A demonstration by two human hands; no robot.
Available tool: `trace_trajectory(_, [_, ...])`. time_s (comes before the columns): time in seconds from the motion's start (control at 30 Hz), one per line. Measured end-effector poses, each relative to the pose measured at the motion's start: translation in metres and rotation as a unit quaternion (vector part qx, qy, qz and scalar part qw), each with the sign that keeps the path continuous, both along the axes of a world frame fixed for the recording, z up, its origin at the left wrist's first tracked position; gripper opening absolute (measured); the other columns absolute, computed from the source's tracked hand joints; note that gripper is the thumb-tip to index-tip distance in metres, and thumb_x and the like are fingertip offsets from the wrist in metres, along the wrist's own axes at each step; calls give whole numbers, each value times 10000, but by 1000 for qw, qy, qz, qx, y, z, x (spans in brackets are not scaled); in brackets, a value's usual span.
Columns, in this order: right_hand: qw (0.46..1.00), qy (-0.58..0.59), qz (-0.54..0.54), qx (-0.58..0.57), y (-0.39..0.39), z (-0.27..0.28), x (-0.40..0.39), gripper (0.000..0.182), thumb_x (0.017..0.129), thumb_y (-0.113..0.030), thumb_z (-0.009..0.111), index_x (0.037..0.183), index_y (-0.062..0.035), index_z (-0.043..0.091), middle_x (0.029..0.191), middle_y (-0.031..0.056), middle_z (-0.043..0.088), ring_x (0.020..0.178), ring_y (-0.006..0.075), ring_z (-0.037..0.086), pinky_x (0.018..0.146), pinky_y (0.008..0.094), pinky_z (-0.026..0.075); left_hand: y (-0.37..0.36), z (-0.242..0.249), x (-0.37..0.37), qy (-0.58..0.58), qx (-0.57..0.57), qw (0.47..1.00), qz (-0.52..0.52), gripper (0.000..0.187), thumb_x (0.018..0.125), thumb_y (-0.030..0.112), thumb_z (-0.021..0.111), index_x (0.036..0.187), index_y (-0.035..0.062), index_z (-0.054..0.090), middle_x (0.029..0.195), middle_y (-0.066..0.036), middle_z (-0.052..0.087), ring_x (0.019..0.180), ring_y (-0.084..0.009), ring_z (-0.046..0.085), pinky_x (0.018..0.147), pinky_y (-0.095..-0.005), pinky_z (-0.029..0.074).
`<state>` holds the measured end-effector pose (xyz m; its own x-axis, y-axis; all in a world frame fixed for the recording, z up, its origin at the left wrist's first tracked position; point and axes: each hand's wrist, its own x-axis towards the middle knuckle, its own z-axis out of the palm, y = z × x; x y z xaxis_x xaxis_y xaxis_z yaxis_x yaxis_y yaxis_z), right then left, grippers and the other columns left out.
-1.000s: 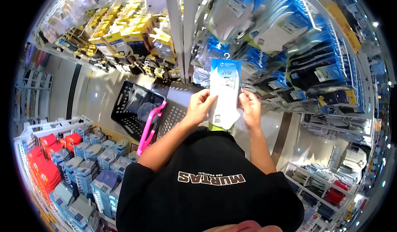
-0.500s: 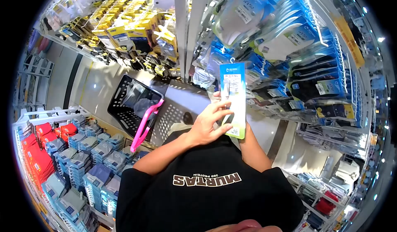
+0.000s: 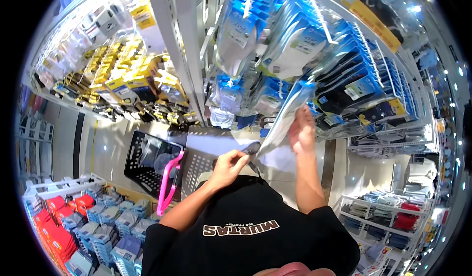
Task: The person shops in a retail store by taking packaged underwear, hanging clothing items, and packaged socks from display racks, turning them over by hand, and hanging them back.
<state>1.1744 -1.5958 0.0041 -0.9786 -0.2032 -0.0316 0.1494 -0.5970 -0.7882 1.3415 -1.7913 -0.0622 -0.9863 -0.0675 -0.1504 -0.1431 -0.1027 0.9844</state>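
Note:
A flat, clear packet with a blue top and pale contents (image 3: 284, 121) is tilted in front of the hanging stock. My right hand (image 3: 301, 133) holds it by its right side, fingers upright against it. Its lower end points down toward my left hand (image 3: 231, 167), which is apart from it in front of my chest. The fingers of my left hand are curled together at the tips, and nothing shows between them. Blue-topped packets (image 3: 295, 45) hang on hooks just beyond the held one.
A black basket (image 3: 142, 163) with a pink handle (image 3: 167, 180) and clear bags inside is on the left. Yellow-topped packets (image 3: 118, 74) hang at the upper left. Folded blue and red packs (image 3: 59, 232) fill a lower-left rack. Shelves (image 3: 373, 217) stand at the lower right.
My right hand has moved right with the packet, which has turned from facing me to a slant. My left hand has come off it, moved down, and its fingers have closed. The view has shifted right.

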Motion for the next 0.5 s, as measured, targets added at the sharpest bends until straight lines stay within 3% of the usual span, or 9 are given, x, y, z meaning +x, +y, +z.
trace_trajectory(0.03, [998, 55, -39, 6, 4, 17, -11, 108, 951, -115, 595, 1047, -69, 574, 890, 13, 624, 723, 107, 595, 657, 275, 503, 0, -11, 1, -8, 33, 999, 10, 208, 920, 187, 658, 935, -21, 663, 749, -32, 634, 688, -73, 539, 627, -248, 446])
trace_trajectory(0.1, [972, 158, -132, 115, 6, 52, -28, 76, 940, -97, 613, 1006, -75, 583, 874, -18, 602, 681, 61, 529, 619, 230, 443, -5, -15, 2, -12, -9, 1000, -3, 213, 923, 189, 656, 934, -23, 659, 739, -24, 629, 683, -71, 533, 621, -250, 441])
trace_trajectory(0.13, [956, 166, -178, 165, 10, 60, -38, 79, 934, -92, 625, 999, -72, 583, 852, -33, 583, 667, 47, 476, 620, 209, 395, -6, -15, 3, -15, -29, 999, -8, 215, 924, 191, 655, 933, -24, 657, 735, -20, 627, 681, -70, 530, 618, -251, 439])
trace_trajectory(0.17, [944, 195, -205, 170, 8, 70, -44, 94, 929, -87, 637, 1007, -58, 592, 858, -33, 592, 727, 40, 509, 672, 190, 394, -5, -14, 3, -18, -27, 999, -10, 216, 926, 192, 654, 932, -24, 657, 734, -15, 624, 682, -67, 526, 618, -249, 438])
trace_trajectory(0.23, [927, 247, -226, 168, 0, 85, -56, 165, 897, -53, 677, 1031, -2, 596, 937, 9, 621, 846, 65, 552, 786, 212, 430, -5, -9, 4, -23, -24, 999, -10, 219, 929, 196, 651, 930, -23, 656, 732, -4, 618, 686, -61, 517, 617, -246, 434])
trace_trajectory(0.47, [867, 315, -277, 268, -17, 79, -93, 179, 868, -94, 726, 965, 3, 611, 821, -32, 576, 738, 39, 498, 675, 191, 414, -3, -4, 13, -42, -18, 999, 12, 221, 932, 201, 648, 945, -19, 655, 731, 8, 599, 678, -52, 495, 610, -240, 427])
trace_trajectory(0.5, [884, 287, -261, 261, -17, 75, -92, 173, 868, -91, 721, 966, 4, 616, 811, -27, 582, 733, 41, 506, 661, 193, 416, -3, -7, 14, -38, -20, 999, 12, 220, 930, 200, 649, 946, -20, 655, 732, 9, 600, 677, -52, 495, 609, -240, 427])
